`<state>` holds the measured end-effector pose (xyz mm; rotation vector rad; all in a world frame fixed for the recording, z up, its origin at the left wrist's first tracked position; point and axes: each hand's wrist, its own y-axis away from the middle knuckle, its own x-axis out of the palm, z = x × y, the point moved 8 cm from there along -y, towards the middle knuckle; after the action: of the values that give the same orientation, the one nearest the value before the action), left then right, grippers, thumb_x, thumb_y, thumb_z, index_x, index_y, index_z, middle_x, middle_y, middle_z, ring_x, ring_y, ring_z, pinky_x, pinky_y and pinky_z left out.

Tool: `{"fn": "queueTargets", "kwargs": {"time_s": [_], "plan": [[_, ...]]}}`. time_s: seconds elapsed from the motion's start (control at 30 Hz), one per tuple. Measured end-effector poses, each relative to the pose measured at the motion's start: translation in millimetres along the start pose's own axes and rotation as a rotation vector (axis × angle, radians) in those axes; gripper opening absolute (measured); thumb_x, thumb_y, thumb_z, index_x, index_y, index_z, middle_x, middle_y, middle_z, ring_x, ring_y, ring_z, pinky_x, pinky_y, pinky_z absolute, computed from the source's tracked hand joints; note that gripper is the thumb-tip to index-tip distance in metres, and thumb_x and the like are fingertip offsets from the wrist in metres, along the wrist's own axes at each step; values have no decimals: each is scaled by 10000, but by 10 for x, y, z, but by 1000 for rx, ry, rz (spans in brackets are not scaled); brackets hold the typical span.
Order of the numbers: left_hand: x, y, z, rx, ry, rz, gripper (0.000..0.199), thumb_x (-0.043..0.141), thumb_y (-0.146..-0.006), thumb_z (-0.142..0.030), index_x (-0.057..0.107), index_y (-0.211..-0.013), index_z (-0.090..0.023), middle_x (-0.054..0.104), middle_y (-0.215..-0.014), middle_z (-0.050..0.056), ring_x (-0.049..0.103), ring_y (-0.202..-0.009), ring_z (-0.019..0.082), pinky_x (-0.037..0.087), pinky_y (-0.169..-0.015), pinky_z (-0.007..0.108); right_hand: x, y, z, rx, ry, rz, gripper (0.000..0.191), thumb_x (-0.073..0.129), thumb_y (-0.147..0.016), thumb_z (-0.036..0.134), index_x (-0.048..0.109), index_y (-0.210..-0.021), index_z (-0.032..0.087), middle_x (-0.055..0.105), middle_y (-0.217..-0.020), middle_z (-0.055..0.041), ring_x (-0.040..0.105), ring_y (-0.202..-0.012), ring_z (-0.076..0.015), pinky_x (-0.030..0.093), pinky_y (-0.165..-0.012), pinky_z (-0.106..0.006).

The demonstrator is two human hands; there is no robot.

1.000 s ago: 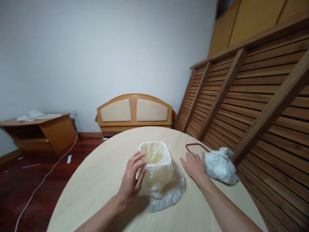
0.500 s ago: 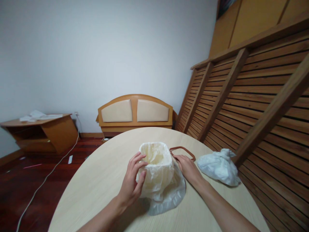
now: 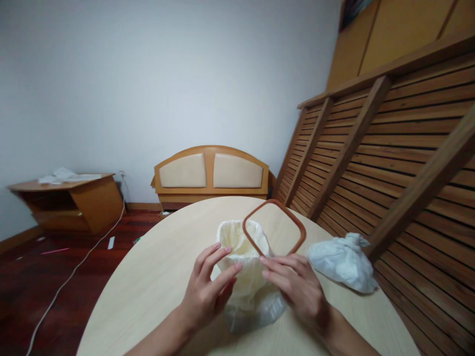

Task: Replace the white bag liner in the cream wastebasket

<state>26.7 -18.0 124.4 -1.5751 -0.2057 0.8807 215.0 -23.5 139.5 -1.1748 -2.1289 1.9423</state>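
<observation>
A small bin (image 3: 247, 274) lined with a thin translucent plastic bag stands upright on the table, the bag folded over its rim and hanging loosely around its base. At the near left of the rim is my left hand (image 3: 211, 282), its fingers apart and curved, fingertips against the bag-covered edge. My right hand (image 3: 297, 284) pinches the near side of a brown square ring with rounded corners (image 3: 302, 232). This ring is tilted up above the right side of the bin, one side overlapping the bin's opening in view.
The round pale table (image 3: 148, 277) bears a knotted white plastic bag (image 3: 343, 262) at the right. Wooden slatted panels (image 3: 371, 163) lean beyond it. A headboard (image 3: 211, 170) stands behind, a low cabinet (image 3: 92, 202) and a white cable (image 3: 74, 272) at the left.
My right hand has lifted the brown ring from the table and moved it left and nearer the bin. My left hand has shifted slightly right along the rim.
</observation>
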Motion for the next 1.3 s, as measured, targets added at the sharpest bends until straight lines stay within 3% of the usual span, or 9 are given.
{"fn": "queueTargets", "kwargs": {"time_s": [0.1,0.2,0.37,0.53,0.63,0.73,0.83,1.07,1.3], "plan": [[-71,-43,-127,102,-48,3,305,570,-940,-96,681,-1203,-204,583,-1321,121,474,-1314,272,458,-1068,421,0,-114,349,-129,-26,-6,336,415,-1058,165,747,-1007,175,797,-1099,-24,673,-1036,-158,466,-863,-306],[-143,-95,-184,194,-61,21,277,499,-992,-131,711,-1152,-211,668,-1217,95,514,-1259,236,431,-1084,394,15,-185,529,-178,-58,-19,308,487,-1030,169,763,-899,205,807,-1052,17,677,-989,-138,460,-843,-280],[-228,-170,-232,370,-74,68,295,455,-1032,-158,728,-1131,-204,752,-1047,44,575,-1159,187,388,-1107,338,25,-222,581,-217,-69,-27,328,495,-1021,161,764,-838,202,809,-1032,25,687,-956,-129,484,-785,-267],[-202,-139,-146,393,-99,128,354,384,-1059,-192,725,-1128,-257,776,-986,5,645,-1062,165,431,-1045,315,38,-158,521,-264,-38,13,321,479,-1026,187,752,-874,258,804,-1050,75,710,-964,-121,538,-774,-238],[-183,-107,7,282,-67,100,308,443,-1041,-197,715,-1163,-274,772,-965,19,649,-1020,185,475,-967,337,46,-44,383,-198,0,-8,223,545,-987,165,717,-1032,301,802,-1026,54,707,-1005,-128,561,-870,-261],[-187,-114,208,75,39,14,252,537,-999,-170,712,-1149,-272,753,-951,41,634,-992,199,520,-900,350,25,73,117,14,48,-127,314,595,-940,125,649,-1214,268,781,-1010,-23,685,-1054,-177,568,-918,-332],[-152,-131,314,-65,136,-30,221,579,-971,-135,708,-1108,-250,731,-953,53,629,-993,196,552,-868,337,132,140,-88,160,89,-107,366,590,-938,115,614,-1293,203,741,-1125,-91,637,-1159,-225,565,-958,-384],[-61,-113,348,-135,237,-4,238,565,-969,-101,692,-1118,-236,716,-988,67,656,-1032,199,576,-890,350,335,162,-252,321,40,-12,266,537,-977,141,650,-1212,192,621,-1355,-145,511,-1364,-296,556,-1030,-501],[-38,-66,449,-216,324,-23,267,558,-959,-78,694,-1121,-241,723,-1014,70,676,-1108,215,593,-925,359,361,251,-372,453,-59,-46,200,553,-982,150,671,-1128,220,605,-1361,-128,680,-1165,-224,620,-956,-368]]}}
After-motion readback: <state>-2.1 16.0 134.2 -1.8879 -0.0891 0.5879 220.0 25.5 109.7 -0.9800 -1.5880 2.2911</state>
